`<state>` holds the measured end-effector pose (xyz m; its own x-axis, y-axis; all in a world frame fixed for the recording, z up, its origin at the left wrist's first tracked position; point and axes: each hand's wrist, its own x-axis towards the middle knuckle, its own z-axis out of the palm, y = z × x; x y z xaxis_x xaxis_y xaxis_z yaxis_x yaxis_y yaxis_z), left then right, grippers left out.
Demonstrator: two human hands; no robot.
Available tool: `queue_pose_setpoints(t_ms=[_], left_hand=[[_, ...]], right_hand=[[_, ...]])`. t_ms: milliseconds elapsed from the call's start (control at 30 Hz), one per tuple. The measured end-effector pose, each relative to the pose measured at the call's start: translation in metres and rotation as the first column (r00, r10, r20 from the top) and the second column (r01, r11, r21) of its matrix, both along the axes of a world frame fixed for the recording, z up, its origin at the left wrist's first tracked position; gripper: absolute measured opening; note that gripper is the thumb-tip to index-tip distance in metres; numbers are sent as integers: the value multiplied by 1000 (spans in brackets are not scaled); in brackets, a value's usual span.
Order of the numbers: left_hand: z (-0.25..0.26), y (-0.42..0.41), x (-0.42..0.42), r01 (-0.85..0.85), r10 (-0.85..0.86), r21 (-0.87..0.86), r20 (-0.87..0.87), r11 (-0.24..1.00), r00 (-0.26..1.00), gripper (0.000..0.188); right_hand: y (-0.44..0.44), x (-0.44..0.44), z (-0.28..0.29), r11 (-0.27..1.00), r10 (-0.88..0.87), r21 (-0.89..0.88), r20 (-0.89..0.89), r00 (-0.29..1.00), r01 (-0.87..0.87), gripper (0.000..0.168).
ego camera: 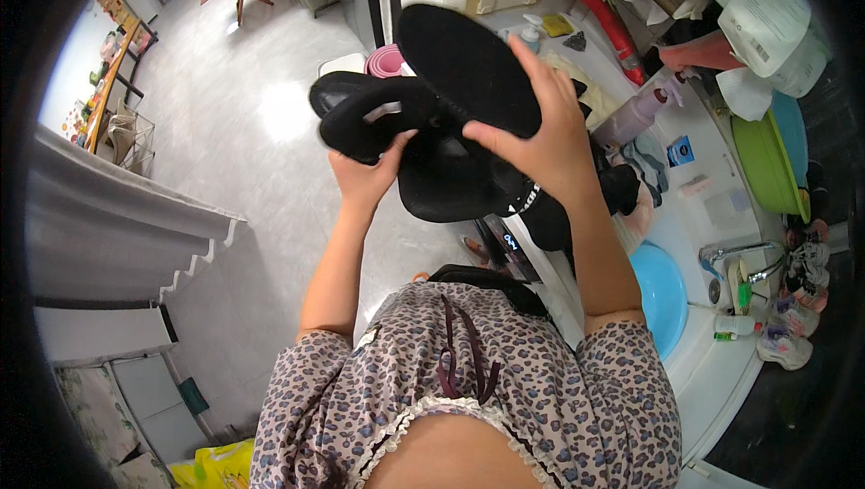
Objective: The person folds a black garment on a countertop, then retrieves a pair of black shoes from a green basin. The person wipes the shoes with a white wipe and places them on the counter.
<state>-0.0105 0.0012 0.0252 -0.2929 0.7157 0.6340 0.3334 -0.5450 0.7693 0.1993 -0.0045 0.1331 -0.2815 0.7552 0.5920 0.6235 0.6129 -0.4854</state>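
Note:
Both hands hold a black padded fabric item (466,63) in front of me, with several rounded flaps and white lettering along one edge. What kind of article it is, I cannot tell. My left hand (365,181) pinches the smaller left flap (351,131) from below, thumb on its near side. On the other side, my right hand (551,127) grips the large oval flap by its right edge, with thumb and fingers spread around it. A dark lower flap (446,191) hangs between the hands. Its right end overlaps the laundry on the counter.
Along the right runs a white counter (716,191) with a blue basin (659,300), a faucet (743,256), a purple pump bottle (628,120) and crumpled cloths (642,168). A green basin (767,158) and shoes (794,313) stand beyond. A grey curtain (121,212) hangs left.

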Motion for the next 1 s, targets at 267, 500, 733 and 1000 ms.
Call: queue_pose_setpoints(t_ms=[267,500,733,1000], left_hand=[[21,11,-47,168,-151,103,941,980,303,27],[-5,24,-88,323,-253,341,925,883,-284,29],[10,4,-71,-150,45,92,694,984,719,36],[-28,15,-89,436,-395,214,836,874,381,70]], right_hand=[[-24,2,-48,876,78,-435,-298,951,-208,71],[-26,1,-38,839,21,-507,-331,943,-197,64],[-30,3,-35,862,1,-474,-359,933,-183,60],[-21,-5,-29,841,142,-431,-408,902,-327,52]])
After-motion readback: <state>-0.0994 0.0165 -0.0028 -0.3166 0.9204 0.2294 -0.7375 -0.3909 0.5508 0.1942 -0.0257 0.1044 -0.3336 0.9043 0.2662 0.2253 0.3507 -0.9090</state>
